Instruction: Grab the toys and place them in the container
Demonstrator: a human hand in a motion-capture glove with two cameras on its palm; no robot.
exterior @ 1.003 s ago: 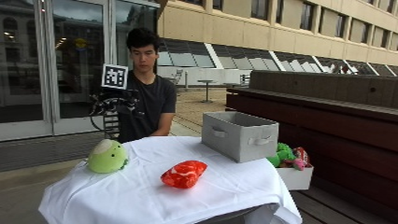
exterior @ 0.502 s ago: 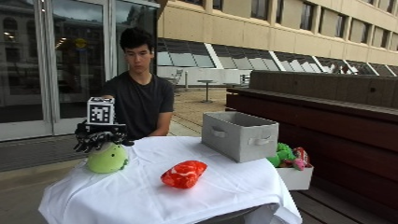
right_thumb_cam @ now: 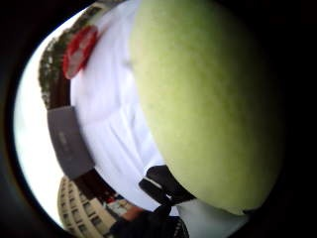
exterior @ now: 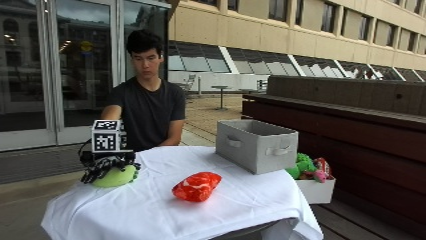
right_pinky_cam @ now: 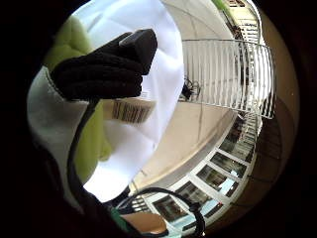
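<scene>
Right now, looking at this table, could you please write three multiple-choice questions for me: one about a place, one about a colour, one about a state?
1. Where is the red toy?
A. inside the grey container
B. on the white tablecloth
C. on the floor

2. What colour is the plush toy under the gloved right hand?
A. green
B. blue
C. brown

3. What is the right hand doing?
A. resting flat on the cloth
B. lifting the container
C. closing its fingers over the plush toy

Key: 1 B, it lies on the tablecloth before the grey container. 2 A, light green in every view. 3 C, black fingers curl over its top.
</scene>
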